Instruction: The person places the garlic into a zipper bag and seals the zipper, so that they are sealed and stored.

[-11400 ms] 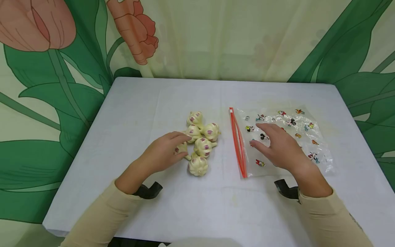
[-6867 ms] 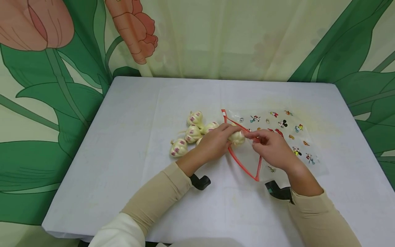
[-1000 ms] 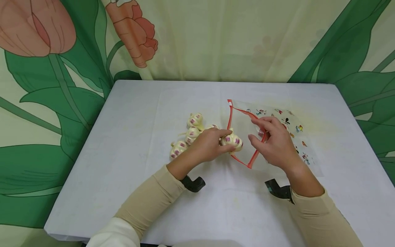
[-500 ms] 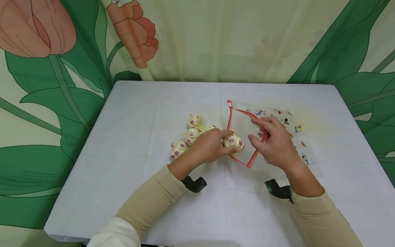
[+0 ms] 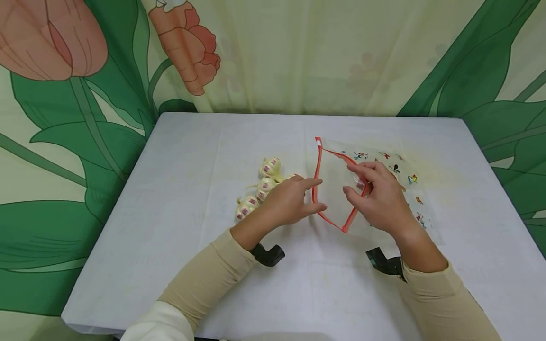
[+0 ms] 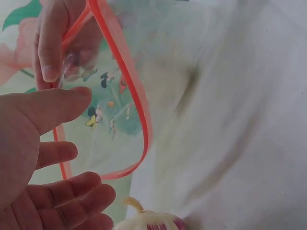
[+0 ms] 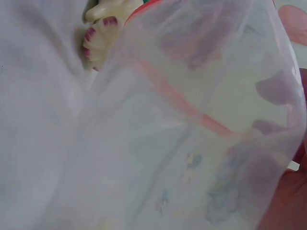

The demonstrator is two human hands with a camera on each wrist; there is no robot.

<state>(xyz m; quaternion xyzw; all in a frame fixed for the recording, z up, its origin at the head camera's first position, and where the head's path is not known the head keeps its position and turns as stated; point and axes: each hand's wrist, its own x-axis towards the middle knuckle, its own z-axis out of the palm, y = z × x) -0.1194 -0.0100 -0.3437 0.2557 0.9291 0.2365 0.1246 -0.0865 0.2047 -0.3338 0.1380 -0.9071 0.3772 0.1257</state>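
Observation:
In the head view my left hand [image 5: 287, 201] is at the mouth of a clear zip bag, thumb and fingers apart with nothing between them; the left wrist view shows the same spread fingers. The red-edged bag [image 5: 334, 182] stands open toward that hand. My right hand [image 5: 381, 196] holds the bag's far rim, its thumb and forefinger apart and the other fingers partly hidden by film. Behind the left hand lie several garlic bulbs [image 5: 265, 188], partly covered by it. One bulb [image 6: 152, 221] shows at the bottom of the left wrist view, outside the bag.
A white-covered table [image 5: 192, 147] carries everything. Printed cartoon figures cover the bag's right part. A flowered curtain [image 5: 298, 61] hangs behind the table's back edge. Black wrist mounts [image 5: 268, 255] project from both wrists.
The bulb held by my left hand half a second ago is out of its fingers and not visible at the bag's mouth. Earlier, the bag lay flatter and both hands were off it.

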